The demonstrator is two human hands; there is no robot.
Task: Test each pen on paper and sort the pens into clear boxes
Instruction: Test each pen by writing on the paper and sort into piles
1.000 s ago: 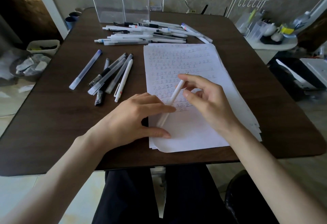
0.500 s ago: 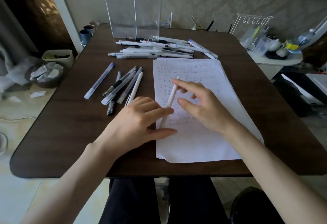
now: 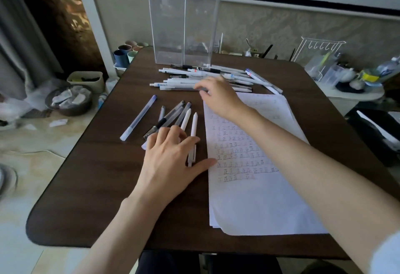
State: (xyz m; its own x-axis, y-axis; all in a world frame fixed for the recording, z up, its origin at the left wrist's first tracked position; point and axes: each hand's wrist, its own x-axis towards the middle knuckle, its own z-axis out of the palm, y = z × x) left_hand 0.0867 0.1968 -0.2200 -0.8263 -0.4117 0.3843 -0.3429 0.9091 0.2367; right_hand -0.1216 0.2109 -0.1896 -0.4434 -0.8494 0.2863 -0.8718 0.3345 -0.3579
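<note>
The dark wooden surface [image 3: 97, 187] carries everything, and the paper [image 3: 255, 204] on its right half tells most of the story: rows of small test marks fill the sheet from near the top to about the middle, with the lower part blank. By that count a good many pens have been tried.

The sorting, as I judge it, has hardly begun. The two clear boxes [image 3: 184, 20] stand upright side by side at the far edge, and I can make out no pens inside them. Just in front of them lies the far pile of pens [image 3: 184, 74], probably the ones awaiting a test. Nearer, left of the paper, a smaller group of pens [image 3: 171, 115] lies fanned out, with a blue-capped pen [image 3: 138, 118] a little apart and a white pen [image 3: 193, 128] just beside the sheet – likely the tested ones.

The left hand [image 3: 171, 161] lies flat with fingers spread over the near ends of that group, forefinger across the white pen, thumb touching the paper's edge; it grasps nothing. The right hand [image 3: 218, 98] reaches to the far pile with fingers loosely bent over it – whether it has a pen pinched I cannot tell.

Around: a side table with a wire rack [image 3: 318, 51] at right, a bowl [image 3: 69, 100] of scraps on the floor, cups [image 3: 124, 54] by the far left corner. The far pile itself blocks the way to the boxes.
</note>
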